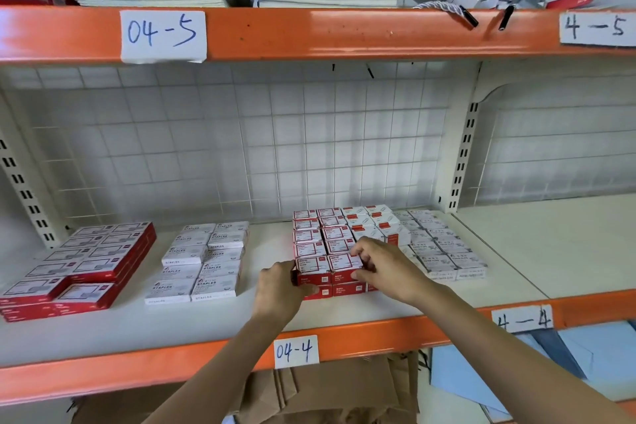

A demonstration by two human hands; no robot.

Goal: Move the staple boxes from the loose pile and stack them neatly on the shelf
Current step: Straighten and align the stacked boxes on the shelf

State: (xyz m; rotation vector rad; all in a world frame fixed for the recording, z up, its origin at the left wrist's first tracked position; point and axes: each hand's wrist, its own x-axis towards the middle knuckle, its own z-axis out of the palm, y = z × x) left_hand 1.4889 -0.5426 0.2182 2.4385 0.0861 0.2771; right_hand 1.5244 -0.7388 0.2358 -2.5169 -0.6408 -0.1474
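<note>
Small red and white boxes (pixel 311 241) stand stacked in tidy rows on the cream shelf (pixel 344 317) marked 04-4. My left hand (pixel 280 287) rests against the left front corner of this stack, fingers curled on the front boxes. My right hand (pixel 382 265) grips the front right red box (pixel 344 265) on the top layer, thumb at its front and fingers over its top. To the left lie white boxes printed STAPLES (pixel 201 262) in two neat columns.
Flat red boxes (pixel 82 265) lie stacked at the far left. White paper-clip boxes (pixel 444 251) sit to the right of the red stack. A wire grid backs the shelf. An orange beam (pixel 344 33) carries notebooks above. Brown paper and blue sheets lie below.
</note>
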